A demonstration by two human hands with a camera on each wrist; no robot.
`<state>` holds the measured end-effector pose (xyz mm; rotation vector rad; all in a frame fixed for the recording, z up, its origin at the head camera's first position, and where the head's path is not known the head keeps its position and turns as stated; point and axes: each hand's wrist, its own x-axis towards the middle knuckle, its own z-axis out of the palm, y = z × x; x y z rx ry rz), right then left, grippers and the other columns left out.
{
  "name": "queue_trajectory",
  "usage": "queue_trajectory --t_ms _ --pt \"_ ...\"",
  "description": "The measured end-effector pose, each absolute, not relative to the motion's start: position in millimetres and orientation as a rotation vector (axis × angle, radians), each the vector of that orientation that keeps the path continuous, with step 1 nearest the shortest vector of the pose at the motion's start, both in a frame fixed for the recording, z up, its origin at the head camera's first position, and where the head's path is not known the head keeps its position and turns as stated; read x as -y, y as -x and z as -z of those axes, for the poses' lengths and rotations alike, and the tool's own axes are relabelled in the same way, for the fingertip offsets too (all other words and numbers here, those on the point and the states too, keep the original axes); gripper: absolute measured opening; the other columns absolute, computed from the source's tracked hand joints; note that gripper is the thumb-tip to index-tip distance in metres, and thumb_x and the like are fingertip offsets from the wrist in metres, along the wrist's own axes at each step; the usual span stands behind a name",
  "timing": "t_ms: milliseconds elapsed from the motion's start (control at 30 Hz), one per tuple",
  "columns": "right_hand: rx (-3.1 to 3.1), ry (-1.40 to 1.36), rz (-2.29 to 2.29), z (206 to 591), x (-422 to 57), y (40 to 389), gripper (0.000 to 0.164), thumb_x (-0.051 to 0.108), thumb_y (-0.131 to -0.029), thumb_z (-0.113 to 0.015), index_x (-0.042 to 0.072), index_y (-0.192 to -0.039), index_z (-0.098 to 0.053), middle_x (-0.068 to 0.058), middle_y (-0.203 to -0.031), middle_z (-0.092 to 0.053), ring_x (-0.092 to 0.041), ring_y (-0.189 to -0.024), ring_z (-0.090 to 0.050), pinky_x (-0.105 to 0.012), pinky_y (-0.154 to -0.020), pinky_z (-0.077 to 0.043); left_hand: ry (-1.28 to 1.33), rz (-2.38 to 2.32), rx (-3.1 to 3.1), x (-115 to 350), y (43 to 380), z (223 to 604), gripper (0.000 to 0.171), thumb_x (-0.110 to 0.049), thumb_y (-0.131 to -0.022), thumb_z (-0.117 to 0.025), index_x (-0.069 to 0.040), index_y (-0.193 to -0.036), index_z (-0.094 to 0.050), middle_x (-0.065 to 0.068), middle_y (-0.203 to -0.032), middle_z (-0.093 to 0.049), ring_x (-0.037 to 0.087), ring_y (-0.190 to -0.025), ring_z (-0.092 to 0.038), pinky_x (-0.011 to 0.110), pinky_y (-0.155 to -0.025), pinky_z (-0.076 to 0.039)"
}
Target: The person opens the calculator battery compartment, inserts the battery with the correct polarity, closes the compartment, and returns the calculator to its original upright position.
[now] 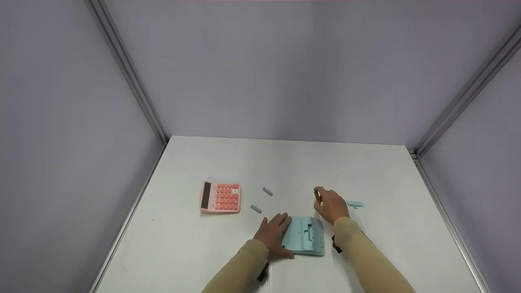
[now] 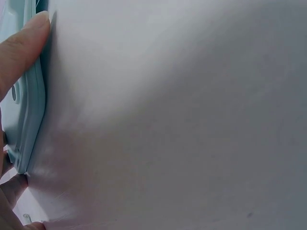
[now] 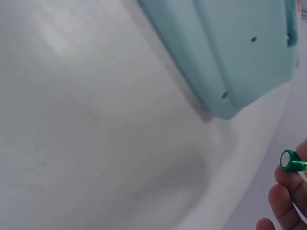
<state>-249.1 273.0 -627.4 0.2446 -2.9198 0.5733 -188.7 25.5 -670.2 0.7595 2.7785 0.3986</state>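
Observation:
A light-blue calculator [image 1: 299, 240] lies back side up on the white table, its narrow battery slot [image 1: 310, 232] uncovered. My left hand [image 1: 273, 238] holds it by the left side, the thumb [image 2: 24, 40] along the near edge and the fingers toward the far left corner. Just beyond its far right corner, my right hand [image 1: 331, 204] pinches a small green-and-gold battery [image 3: 290, 161] between thumb and fingers, raised off the table. The battery's flat pale end shows in the right wrist view. Right of that hand lies a small light-blue battery cover [image 1: 355, 204].
Two grey batteries [image 1: 267, 191] lie apart on the table, left of the right hand. Further left is a pink calculator [image 1: 220, 197], keys up. Grey panels [image 1: 285, 73] enclose the white table [image 1: 179, 252] at the back and both sides.

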Motion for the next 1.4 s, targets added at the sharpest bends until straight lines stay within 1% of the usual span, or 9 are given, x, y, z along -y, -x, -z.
queue_trajectory --t_ms 200,333,567,700,833,900,1067,1200,1400 --pt "2.836 -0.247 -0.645 613 -267 244 0.03 0.019 -0.09 -0.065 0.021 -0.12 -0.062 -0.001 -0.09 -0.066 -0.016 -0.079 -0.062 -0.038 -0.071 -0.056 -0.756 -0.388 -2.78 -26 188 669 0.122 -0.079 -0.057 -0.07 -0.028 -0.155 -0.017 -0.008 -0.159 -0.015 0.016 -0.146 -0.014 0.048 -0.117 -0.016" --pt "2.795 -0.25 -0.695 606 -265 239 0.025 0.022 -0.093 -0.064 0.021 -0.118 -0.063 -0.002 -0.091 -0.068 -0.017 -0.082 -0.064 -0.038 -0.071 -0.057 -0.767 -0.393 -2.785 -26 189 670 0.123 -0.079 -0.057 -0.07 -0.027 -0.155 -0.017 -0.008 -0.159 -0.016 0.016 -0.146 -0.015 0.049 -0.117 -0.016" --pt "2.742 -0.266 -0.85 602 -266 232 0.018 0.025 -0.095 -0.062 0.02 -0.112 -0.064 0.008 -0.091 -0.067 -0.011 -0.083 -0.063 -0.036 -0.073 -0.055 -0.78 -0.393 -2.801 -25 190 672 0.123 -0.081 -0.056 -0.069 -0.027 -0.155 -0.018 -0.007 -0.159 -0.017 0.016 -0.145 -0.016 0.05 -0.116 -0.018" --pt "2.723 -0.27 -0.902 600 -268 229 0.022 0.025 -0.095 -0.062 0.018 -0.116 -0.064 0.009 -0.088 -0.067 -0.012 -0.084 -0.064 -0.038 -0.076 -0.055 -0.78 -0.377 -2.794 -26 190 673 0.123 -0.081 -0.056 -0.068 -0.027 -0.155 -0.018 -0.007 -0.159 -0.017 0.016 -0.145 -0.016 0.05 -0.116 -0.019" --pt "2.724 -0.261 -0.896 599 -269 225 0.035 0.024 -0.095 -0.062 0.014 -0.129 -0.06 0.004 -0.092 -0.069 -0.016 -0.086 -0.065 -0.041 -0.077 -0.055 -0.758 -0.362 -2.777 -26 190 670 0.123 -0.081 -0.056 -0.068 -0.028 -0.155 -0.017 -0.008 -0.159 -0.016 0.015 -0.146 -0.015 0.049 -0.116 -0.019" --pt "2.729 -0.261 -0.883 599 -270 224 0.038 0.023 -0.095 -0.062 0.013 -0.132 -0.06 0.002 -0.095 -0.07 -0.018 -0.09 -0.066 -0.043 -0.079 -0.055 -0.75 -0.356 -2.774 -26 190 669 0.123 -0.082 -0.056 -0.067 -0.029 -0.155 -0.017 -0.009 -0.159 -0.015 0.014 -0.146 -0.014 0.049 -0.116 -0.019" --pt "2.73 -0.296 -0.911 600 -270 220 0.031 0.023 -0.093 -0.065 0.017 -0.123 -0.067 0.004 -0.102 -0.072 -0.016 -0.098 -0.066 -0.042 -0.087 -0.054 -0.749 -0.364 -2.768 -27 190 670 0.123 -0.082 -0.056 -0.067 -0.028 -0.155 -0.017 -0.009 -0.159 -0.015 0.014 -0.146 -0.014 0.049 -0.117 -0.018" --pt "2.685 -0.326 -0.89 602 -270 215 0.029 0.024 -0.092 -0.067 0.021 -0.12 -0.069 0.005 -0.105 -0.072 -0.015 -0.097 -0.068 -0.04 -0.083 -0.056 -0.743 -0.374 -2.763 -27 189 670 0.123 -0.08 -0.056 -0.069 -0.028 -0.155 -0.017 -0.009 -0.159 -0.015 0.014 -0.146 -0.014 0.048 -0.117 -0.017" --pt "2.59 -0.393 -0.757 604 -269 207 0.028 0.015 -0.088 -0.071 0.017 -0.116 -0.069 0.002 -0.103 -0.073 -0.015 -0.092 -0.069 -0.037 -0.077 -0.057 -0.741 -0.383 -2.765 -26 188 665 0.123 -0.079 -0.057 -0.07 -0.027 -0.155 -0.018 -0.008 -0.159 -0.016 0.014 -0.146 -0.015 0.048 -0.117 -0.017"
